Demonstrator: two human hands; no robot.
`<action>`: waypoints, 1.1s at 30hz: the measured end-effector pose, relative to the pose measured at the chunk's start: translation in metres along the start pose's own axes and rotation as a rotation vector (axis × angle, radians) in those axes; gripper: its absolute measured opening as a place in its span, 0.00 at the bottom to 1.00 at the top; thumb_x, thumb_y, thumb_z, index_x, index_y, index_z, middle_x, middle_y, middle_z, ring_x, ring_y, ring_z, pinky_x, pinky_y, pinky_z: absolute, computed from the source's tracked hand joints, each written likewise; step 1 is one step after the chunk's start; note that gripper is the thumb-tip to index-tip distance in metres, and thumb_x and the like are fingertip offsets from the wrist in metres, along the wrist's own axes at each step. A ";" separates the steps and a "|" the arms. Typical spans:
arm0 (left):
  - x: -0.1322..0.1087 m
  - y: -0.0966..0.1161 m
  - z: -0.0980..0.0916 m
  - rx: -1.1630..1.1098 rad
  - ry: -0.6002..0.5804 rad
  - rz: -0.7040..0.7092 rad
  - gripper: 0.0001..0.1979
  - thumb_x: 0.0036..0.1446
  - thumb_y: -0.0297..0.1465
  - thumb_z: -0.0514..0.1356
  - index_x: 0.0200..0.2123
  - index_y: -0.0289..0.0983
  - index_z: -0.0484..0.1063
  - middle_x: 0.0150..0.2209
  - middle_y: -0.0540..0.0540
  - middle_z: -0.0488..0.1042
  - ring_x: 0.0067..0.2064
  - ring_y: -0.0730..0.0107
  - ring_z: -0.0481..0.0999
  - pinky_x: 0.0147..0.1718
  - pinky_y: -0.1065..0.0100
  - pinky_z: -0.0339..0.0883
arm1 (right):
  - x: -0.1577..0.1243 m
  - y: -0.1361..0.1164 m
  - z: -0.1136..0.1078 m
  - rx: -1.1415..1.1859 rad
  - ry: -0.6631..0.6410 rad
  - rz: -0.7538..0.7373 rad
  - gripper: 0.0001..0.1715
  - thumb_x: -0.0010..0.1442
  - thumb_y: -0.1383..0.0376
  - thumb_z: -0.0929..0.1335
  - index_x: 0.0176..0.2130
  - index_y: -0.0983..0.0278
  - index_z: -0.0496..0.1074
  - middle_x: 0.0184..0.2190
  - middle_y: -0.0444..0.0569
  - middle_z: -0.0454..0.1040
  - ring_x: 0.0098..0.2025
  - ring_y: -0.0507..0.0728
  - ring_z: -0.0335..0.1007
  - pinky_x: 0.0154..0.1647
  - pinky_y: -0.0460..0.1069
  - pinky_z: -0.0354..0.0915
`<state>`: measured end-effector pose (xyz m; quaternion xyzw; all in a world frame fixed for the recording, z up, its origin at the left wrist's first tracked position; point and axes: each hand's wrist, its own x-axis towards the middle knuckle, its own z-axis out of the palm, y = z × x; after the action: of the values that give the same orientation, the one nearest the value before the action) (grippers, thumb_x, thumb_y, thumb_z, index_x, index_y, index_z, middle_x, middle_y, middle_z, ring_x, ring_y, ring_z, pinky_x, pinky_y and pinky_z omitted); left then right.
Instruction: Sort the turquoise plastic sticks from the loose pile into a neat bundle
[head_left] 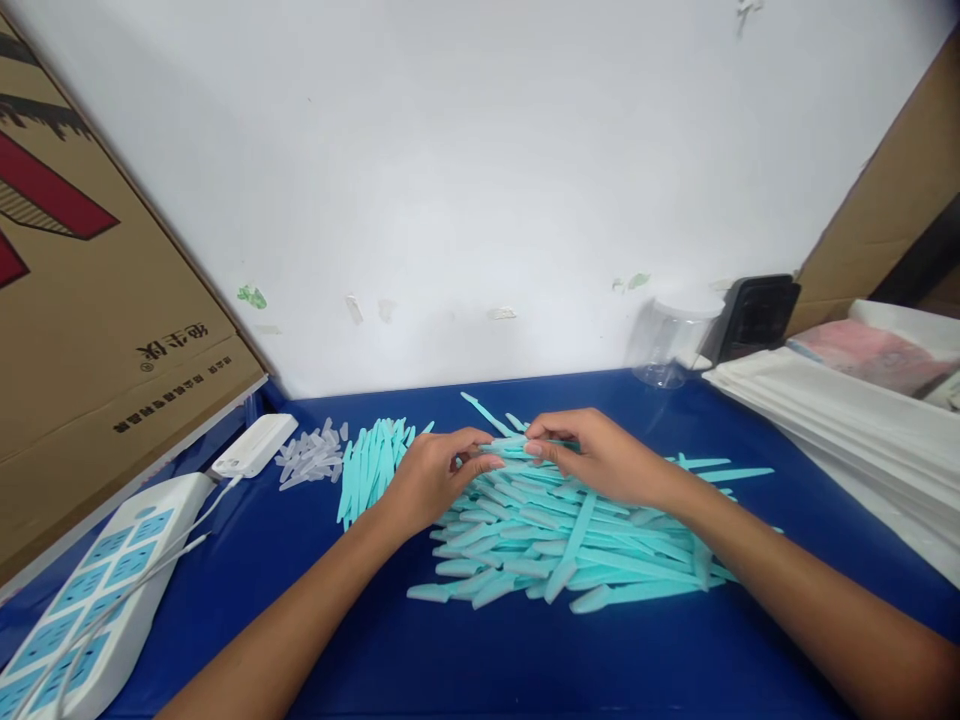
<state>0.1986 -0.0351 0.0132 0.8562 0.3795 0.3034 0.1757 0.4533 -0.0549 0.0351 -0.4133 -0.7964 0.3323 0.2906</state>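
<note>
Both of my hands meet over a large heap of turquoise eyebrow razors (540,540), many with pale translucent covers on their blade ends. My left hand (431,475) pinches the left end of a turquoise eyebrow razor (510,447) between thumb and fingers. Its right end is pinched by my right hand (589,450), just above the heap. Whether more than one razor is held I cannot tell. Left of my left hand lies a neater row of turquoise razor handles (369,465). Beyond it is a small pile of translucent blade covers (311,455).
A white power strip (124,590) with cables and a white phone-like device (255,445) lie at left beside a cardboard box (112,330). At back right stand a clear jar (671,340) and a black object (757,315). White bags (832,420) are stacked at right.
</note>
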 end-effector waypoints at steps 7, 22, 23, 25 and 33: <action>0.000 -0.002 0.000 0.005 0.045 0.006 0.16 0.64 0.44 0.62 0.43 0.39 0.80 0.28 0.49 0.80 0.25 0.73 0.73 0.27 0.72 0.65 | 0.000 0.002 0.002 -0.066 0.024 -0.001 0.20 0.66 0.48 0.67 0.37 0.62 0.75 0.32 0.45 0.75 0.32 0.55 0.66 0.33 0.49 0.58; 0.004 -0.001 -0.007 -0.120 0.038 -0.018 0.19 0.61 0.47 0.63 0.37 0.37 0.83 0.30 0.45 0.82 0.26 0.69 0.76 0.26 0.69 0.70 | 0.002 0.002 0.004 -0.008 0.092 0.029 0.20 0.63 0.48 0.70 0.34 0.62 0.75 0.31 0.45 0.75 0.34 0.56 0.68 0.33 0.49 0.59; 0.004 0.000 -0.008 -0.130 0.036 -0.023 0.18 0.61 0.47 0.64 0.36 0.37 0.83 0.31 0.45 0.82 0.25 0.69 0.76 0.26 0.69 0.70 | 0.002 0.002 0.004 0.000 0.094 0.027 0.20 0.63 0.48 0.70 0.34 0.62 0.75 0.31 0.45 0.76 0.34 0.56 0.68 0.33 0.49 0.59; 0.004 0.000 -0.008 -0.151 0.027 -0.037 0.17 0.61 0.46 0.64 0.37 0.37 0.83 0.31 0.45 0.82 0.25 0.69 0.76 0.26 0.69 0.71 | 0.002 0.003 0.004 0.017 0.096 0.023 0.20 0.63 0.48 0.70 0.34 0.62 0.76 0.32 0.46 0.76 0.35 0.56 0.69 0.35 0.49 0.60; 0.005 0.003 -0.009 -0.182 0.007 -0.074 0.15 0.61 0.44 0.65 0.36 0.37 0.83 0.30 0.47 0.82 0.23 0.70 0.77 0.24 0.71 0.71 | 0.002 0.004 0.003 0.053 0.098 0.002 0.18 0.63 0.50 0.71 0.36 0.62 0.78 0.33 0.47 0.78 0.37 0.57 0.72 0.38 0.50 0.63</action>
<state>0.1968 -0.0327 0.0239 0.8209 0.3825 0.3330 0.2626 0.4515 -0.0522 0.0308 -0.4219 -0.7719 0.3328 0.3399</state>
